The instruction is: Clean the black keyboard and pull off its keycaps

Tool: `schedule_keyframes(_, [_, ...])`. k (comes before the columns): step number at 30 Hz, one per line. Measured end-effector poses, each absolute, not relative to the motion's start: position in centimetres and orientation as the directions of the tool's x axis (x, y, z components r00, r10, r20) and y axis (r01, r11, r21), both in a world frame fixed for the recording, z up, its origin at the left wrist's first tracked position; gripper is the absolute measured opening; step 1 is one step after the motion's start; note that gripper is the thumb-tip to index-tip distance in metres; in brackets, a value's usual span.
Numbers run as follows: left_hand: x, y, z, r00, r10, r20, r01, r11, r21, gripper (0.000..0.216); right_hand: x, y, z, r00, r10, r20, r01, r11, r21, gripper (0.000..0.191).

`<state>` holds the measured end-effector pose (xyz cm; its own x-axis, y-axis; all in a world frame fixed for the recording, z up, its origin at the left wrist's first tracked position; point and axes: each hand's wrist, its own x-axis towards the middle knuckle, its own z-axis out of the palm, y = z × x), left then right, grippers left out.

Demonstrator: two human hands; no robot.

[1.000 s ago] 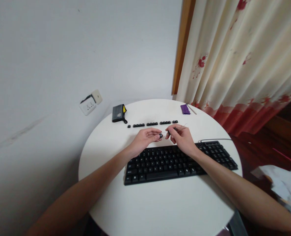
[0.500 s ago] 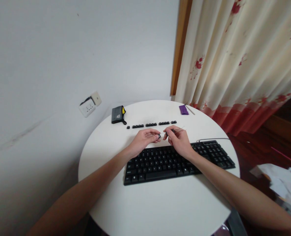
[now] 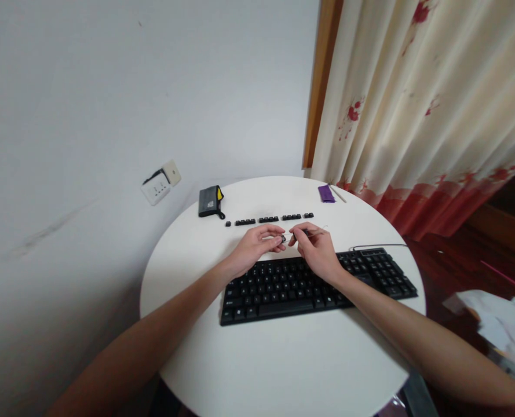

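Above the upper rows of a black keyboard [image 3: 278,289], both hands meet with fingertips close together. My left hand [image 3: 257,243] pinches a small black keycap [image 3: 283,238] between thumb and fingers. A wire keycap puller with a dark handle [image 3: 305,232] is gripped in my right hand [image 3: 313,249]. Its thin wires reach toward the keycap on one side and stick out past the right hand on the other. Whether the wires are hooked on the keycap is too small to tell. Behind the hands, loose black keycaps [image 3: 268,219] lie in a row of groups.
A dark pouch with a yellow detail [image 3: 209,201] lies at the table's back left. At the back right are a purple cloth piece [image 3: 326,194] and a thin pale stick [image 3: 339,194]. The keyboard cable [image 3: 379,245] runs off the right edge of the round white table [image 3: 283,359].
The view has shifted very slightly. Both hands stay in place, with the keycap turned a little between the left fingers.
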<state>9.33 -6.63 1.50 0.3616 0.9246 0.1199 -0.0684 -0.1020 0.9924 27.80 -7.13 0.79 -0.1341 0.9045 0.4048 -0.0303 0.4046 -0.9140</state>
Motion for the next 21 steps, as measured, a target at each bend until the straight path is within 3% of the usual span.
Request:
schedule_keyframes(8, [9.47,-6.66,1.53,0.362,0.923,0.133,-0.142,-0.087,0.986,0.028,27.78,-7.25,1.19,-0.1,0.918,0.385,-0.042,0.383,-0.923,0.027])
schedule_keyframes(21, [9.44,-6.83,1.62,0.379,0.916,0.133,-0.121,-0.093,0.988,0.034,27.7,-7.31,1.25,-0.086,0.927,0.366,-0.055,0.362,-0.93,0.029])
